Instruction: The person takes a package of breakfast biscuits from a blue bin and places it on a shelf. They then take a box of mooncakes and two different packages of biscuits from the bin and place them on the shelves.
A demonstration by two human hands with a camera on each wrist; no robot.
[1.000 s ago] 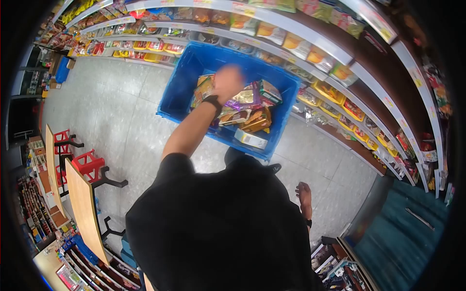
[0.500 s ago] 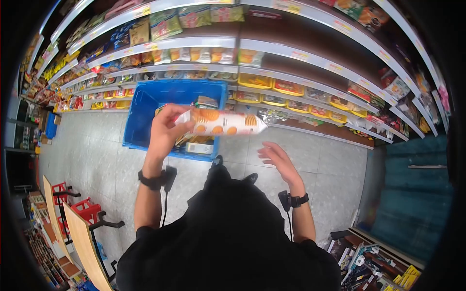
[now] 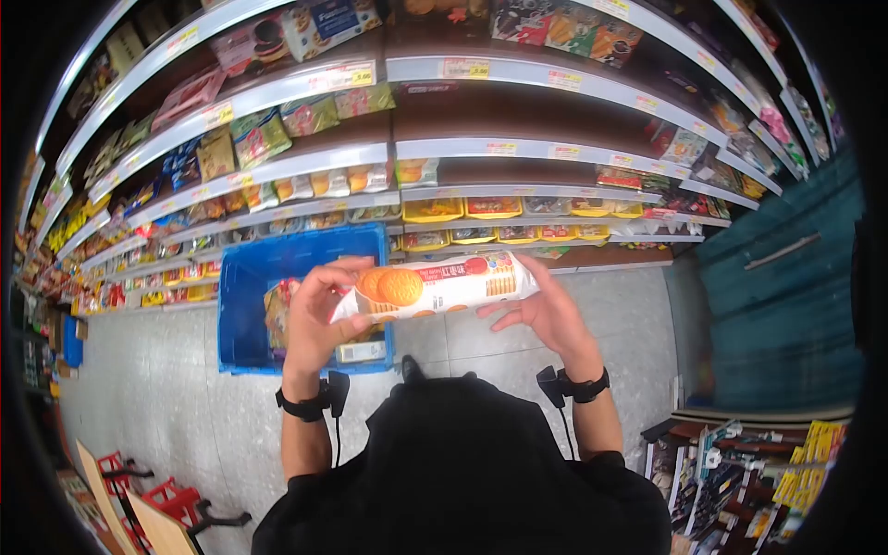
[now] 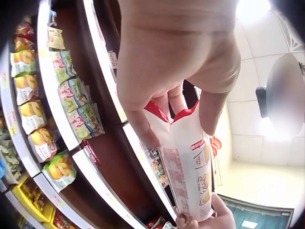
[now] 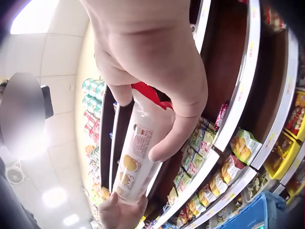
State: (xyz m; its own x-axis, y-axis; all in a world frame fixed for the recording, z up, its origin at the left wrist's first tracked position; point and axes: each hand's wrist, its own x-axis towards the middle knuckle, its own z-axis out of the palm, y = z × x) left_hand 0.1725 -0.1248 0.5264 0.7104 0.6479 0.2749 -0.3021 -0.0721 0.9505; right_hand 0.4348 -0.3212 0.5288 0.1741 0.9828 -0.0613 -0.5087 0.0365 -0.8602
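A long white packet of round biscuits [image 3: 446,285], printed with golden biscuits and red lettering, is held level in front of the body in the head view. My left hand [image 3: 319,319] grips its left end, with the thumb below and the fingers at the top. At the other end, my right hand [image 3: 558,319] holds the packet. Red crimped edges of the wrapper show between the fingers in both wrist views. Behind the left hand stands a blue plastic crate [image 3: 239,305], partly covered by it, with several packaged snacks inside.
Shelves [image 3: 546,148] run across the front, some bare, others with snack bags [image 3: 262,139]. Yellow trays [image 3: 433,211] line the lower levels. A teal curtain [image 3: 777,305] hangs at the right. Red stools [image 3: 171,499] and wooden boards stand at the lower left.
My left hand rose from the crate carrying the biscuit packet. My right hand came up from beside the body and took the packet's other end. The view turned toward the shelves.
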